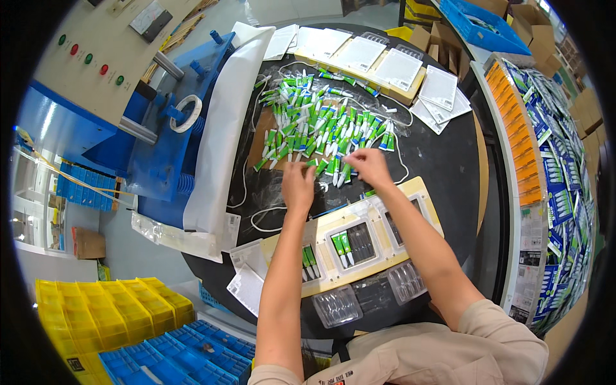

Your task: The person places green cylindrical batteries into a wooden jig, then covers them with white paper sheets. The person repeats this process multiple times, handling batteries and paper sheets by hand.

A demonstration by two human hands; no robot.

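A heap of small green-and-white squeeze tubes with white caps covers the middle of the round black table. At the heap's near edge, my left hand has its fingers curled, with a green tube at the fingertips. To its right, my right hand pinches another tube by its end. Below my hands lies a cream-yellow tray fixture with clear plastic blister shells set in it. Two tubes rest side by side in the middle shell, and several stand in the left one. My right forearm partly hides the right shell.
Clear blister shells sit at the table's near edge. A second fixture with white cards stands at the far side. Blue press machinery is on the left, with yellow bins below. Packaged goods fill a rack on the right.
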